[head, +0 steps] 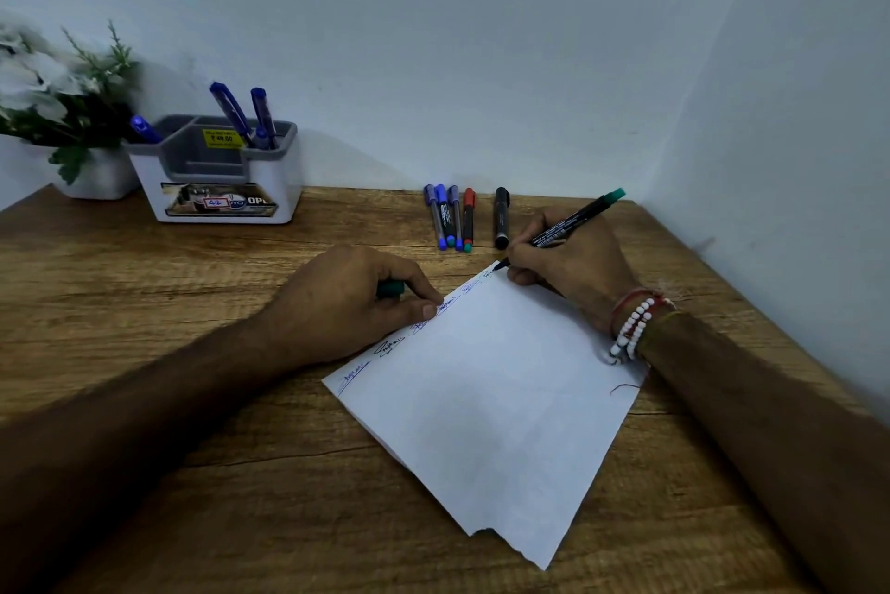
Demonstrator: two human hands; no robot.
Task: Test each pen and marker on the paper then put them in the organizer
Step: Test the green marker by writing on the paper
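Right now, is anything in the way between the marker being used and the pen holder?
Only the row of pens lying flat between the marker and the pen holder; lifted over them, nothing visible blocks it.

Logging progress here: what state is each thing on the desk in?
Green marker: uncapped, right hand grips it, tip on paper.
Cap: off, held in left hand.
Paper: flat, scribbles along one edge.
Organizer: upright, three blue pens inside.
Five loose pens: capped, lying in a row.

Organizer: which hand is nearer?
Left. The left hand, holding a green cap, lies right of the organizer, nearer the camera; the right hand, gripping the marker, is much farther right.
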